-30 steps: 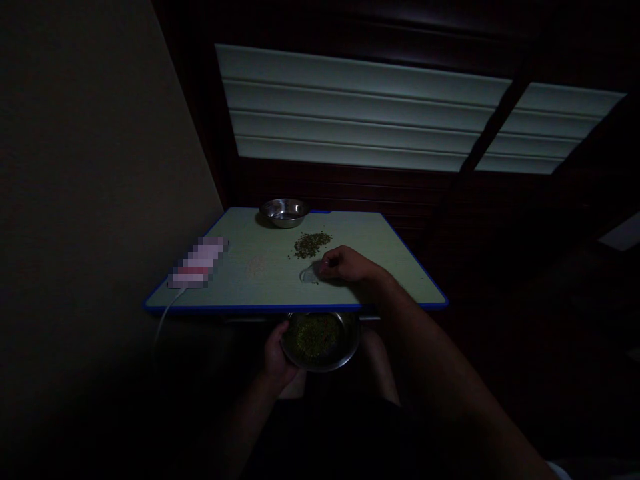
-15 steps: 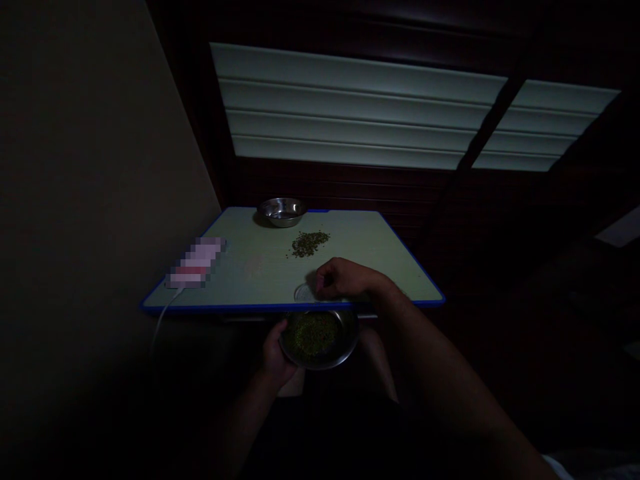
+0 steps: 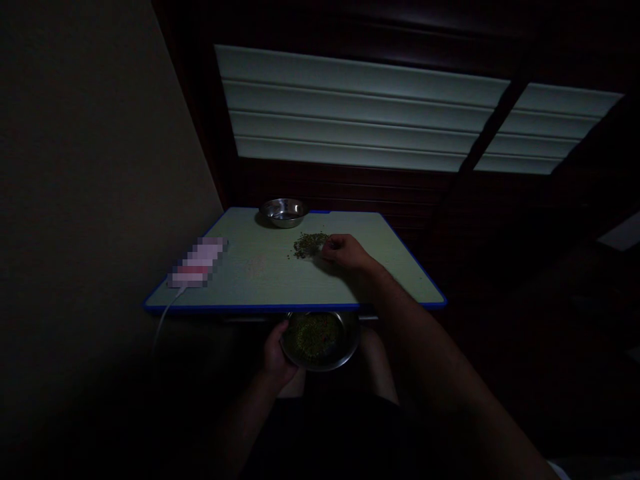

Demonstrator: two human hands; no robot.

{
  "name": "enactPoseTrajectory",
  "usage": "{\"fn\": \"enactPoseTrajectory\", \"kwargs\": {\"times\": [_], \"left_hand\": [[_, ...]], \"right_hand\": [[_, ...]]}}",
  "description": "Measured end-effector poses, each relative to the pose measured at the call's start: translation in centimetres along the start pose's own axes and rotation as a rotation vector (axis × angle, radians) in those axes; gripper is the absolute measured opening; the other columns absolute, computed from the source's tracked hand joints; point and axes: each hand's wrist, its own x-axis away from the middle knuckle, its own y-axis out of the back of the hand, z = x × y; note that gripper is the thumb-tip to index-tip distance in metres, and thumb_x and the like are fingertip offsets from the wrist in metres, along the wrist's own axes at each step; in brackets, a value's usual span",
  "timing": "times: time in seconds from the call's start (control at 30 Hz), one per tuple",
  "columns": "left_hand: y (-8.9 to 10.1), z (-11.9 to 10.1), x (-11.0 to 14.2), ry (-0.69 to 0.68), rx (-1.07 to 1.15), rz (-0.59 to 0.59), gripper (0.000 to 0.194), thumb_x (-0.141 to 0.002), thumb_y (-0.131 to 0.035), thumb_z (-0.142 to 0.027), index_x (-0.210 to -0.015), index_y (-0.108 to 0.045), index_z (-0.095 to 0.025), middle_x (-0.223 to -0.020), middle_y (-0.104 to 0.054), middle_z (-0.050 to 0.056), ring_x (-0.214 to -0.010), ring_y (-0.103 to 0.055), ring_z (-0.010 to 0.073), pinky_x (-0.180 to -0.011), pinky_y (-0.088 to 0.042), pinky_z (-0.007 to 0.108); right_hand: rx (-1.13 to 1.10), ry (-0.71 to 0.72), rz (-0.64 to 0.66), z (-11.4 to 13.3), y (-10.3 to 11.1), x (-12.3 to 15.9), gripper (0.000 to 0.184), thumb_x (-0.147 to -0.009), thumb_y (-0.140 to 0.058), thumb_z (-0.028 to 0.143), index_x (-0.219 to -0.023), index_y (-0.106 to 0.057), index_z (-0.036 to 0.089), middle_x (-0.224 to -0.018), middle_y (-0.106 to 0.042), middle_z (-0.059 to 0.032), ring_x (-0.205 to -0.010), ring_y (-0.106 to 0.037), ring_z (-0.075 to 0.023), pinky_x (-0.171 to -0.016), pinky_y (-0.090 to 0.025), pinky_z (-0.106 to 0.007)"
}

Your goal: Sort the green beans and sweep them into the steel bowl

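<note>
The room is very dim, and from here I see 2 bare hands at work around a pale table (image 3: 270,290) with a blue rim. The right hand (image 3: 340,250) is over the tabletop at the right side of a loose pile of small brownish-green grains (image 3: 305,245). Its fingertips are pinched together on a thin, see-through piece (image 3: 317,253), which shows only faintly against the grains.

The left hand (image 3: 278,357) is clamped on the left side of a steel bowl (image 3: 350,339), holding it just below the near edge of the table, above the person's lap. Greenish grains (image 3: 311,337) cover much of its bottom.

A 2nd steel bowl (image 3: 285,223) stands upright at the far left of the table, beyond the pile. Left of the pile lies a faint pale patch (image 3: 256,267); I cannot tell what it is. At the left edge rests a blurred-over pink phone-like thing (image 3: 199,261), with a white cable (image 3: 164,317) hanging past the near edge. Beyond the table are 2 pale slatted panels (image 3: 350,113) in dark framing.
</note>
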Motion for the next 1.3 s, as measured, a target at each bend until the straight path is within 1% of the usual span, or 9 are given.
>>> {"fn": "enactPoseTrajectory", "kwargs": {"times": [0.1,0.27,0.43,0.6,0.73,0.83,1.0,1.2,1.3], "left_hand": [[-0.2,0.0,0.1,0.003,0.007,-0.003,0.022,-0.081,-0.053,-0.023,-0.083,-0.072,-0.012,-0.079,-0.076,0.009,-0.079,-0.071,0.0252,-0.087,-0.052,0.042],[-0.2,0.0,0.3,0.011,-0.001,-0.010,0.022,-0.081,-0.053,-0.023,-0.083,-0.072,-0.013,-0.077,-0.076,0.008,-0.079,-0.071,0.0246,-0.087,-0.053,0.042],[0.0,0.1,0.2,-0.014,0.024,0.021,0.021,-0.079,-0.055,-0.023,-0.085,-0.073,-0.013,-0.081,-0.076,0.009,-0.082,-0.071,0.0256,-0.088,-0.051,0.042],[0.3,0.1,0.0,0.013,0.027,0.023,0.021,-0.078,-0.056,-0.024,-0.085,-0.073,-0.013,-0.080,-0.076,0.009,-0.088,-0.070,0.0286,-0.092,-0.050,0.046],[0.3,0.1,0.0,0.016,0.022,0.030,0.021,-0.078,-0.056,-0.024,-0.086,-0.073,-0.014,-0.079,-0.076,0.008,-0.088,-0.071,0.0275,-0.092,-0.049,0.045],[0.2,0.1,0.0,0.016,0.020,0.013,0.021,-0.078,-0.056,-0.024,-0.084,-0.073,-0.013,-0.078,-0.076,0.009,-0.084,-0.071,0.0268,-0.091,-0.050,0.043],[0.2,0.1,0.0,0.021,0.010,0.028,0.022,-0.078,-0.055,-0.024,-0.087,-0.072,-0.013,-0.080,-0.076,0.009,-0.088,-0.070,0.0277,-0.091,-0.050,0.044],[0.1,0.1,0.1,0.003,0.001,0.037,0.022,-0.079,-0.055,-0.024,-0.085,-0.072,-0.013,-0.080,-0.076,0.009,-0.089,-0.070,0.0280,-0.091,-0.050,0.045],[0.0,0.0,0.2,0.013,-0.007,0.031,0.022,-0.079,-0.055,-0.025,-0.086,-0.072,-0.013,-0.079,-0.076,0.008,-0.089,-0.070,0.0279,-0.091,-0.050,0.045]], "right_hand": [[0.059,0.028,-0.195,-1.5,-0.5,-0.6,0.011,-0.064,-0.056,0.025,-0.067,-0.060,0.015,-0.063,-0.057,0.0021,-0.061,-0.050,-0.0105,-0.060,-0.038,-0.023],[0.196,0.049,-0.292,-2.6,-0.5,-0.4,0.013,-0.069,-0.053,0.023,-0.074,-0.064,0.016,-0.070,-0.063,0.0009,-0.069,-0.056,-0.0123,-0.068,-0.042,-0.023],[0.374,-0.009,-0.301,-2.5,-0.2,-0.4,0.018,-0.073,-0.054,0.025,-0.083,-0.068,0.018,-0.080,-0.069,-0.0023,-0.075,-0.059,-0.0151,-0.072,-0.043,-0.026],[0.457,-0.056,-0.345,-2.5,-0.1,-0.3,0.020,-0.076,-0.054,0.025,-0.087,-0.070,0.019,-0.088,-0.071,-0.0051,-0.079,-0.060,-0.0168,-0.074,-0.044,-0.027],[0.468,-0.047,-0.291,-2.7,-0.1,-0.5,0.019,-0.076,-0.056,0.025,-0.088,-0.070,0.020,-0.090,-0.072,-0.0053,-0.081,-0.061,-0.0170,-0.075,-0.044,-0.027],[0.444,-0.023,-0.258,-2.9,-0.2,-0.6,0.018,-0.075,-0.057,0.024,-0.087,-0.070,0.019,-0.089,-0.072,-0.0043,-0.080,-0.061,-0.0161,-0.075,-0.043,-0.026],[0.409,0.003,-0.217,-2.8,-0.2,-0.5,0.016,-0.075,-0.057,0.026,-0.082,-0.069,0.018,-0.081,-0.070,-0.0024,-0.074,-0.059,-0.0143,-0.069,-0.042,-0.024],[0.366,-0.001,-0.210,-2.6,-0.4,-0.3,0.016,-0.073,-0.057,0.028,-0.076,-0.068,0.017,-0.072,-0.066,-0.0018,-0.067,-0.055,-0.0131,-0.064,-0.040,-0.024],[0.333,-0.024,-0.246,-2.6,-0.2,-0.3,0.016,-0.072,-0.055,0.028,-0.074,-0.066,0.016,-0.069,-0.065,-0.0015,-0.065,-0.054,-0.0127,-0.062,-0.039,-0.023]]}}
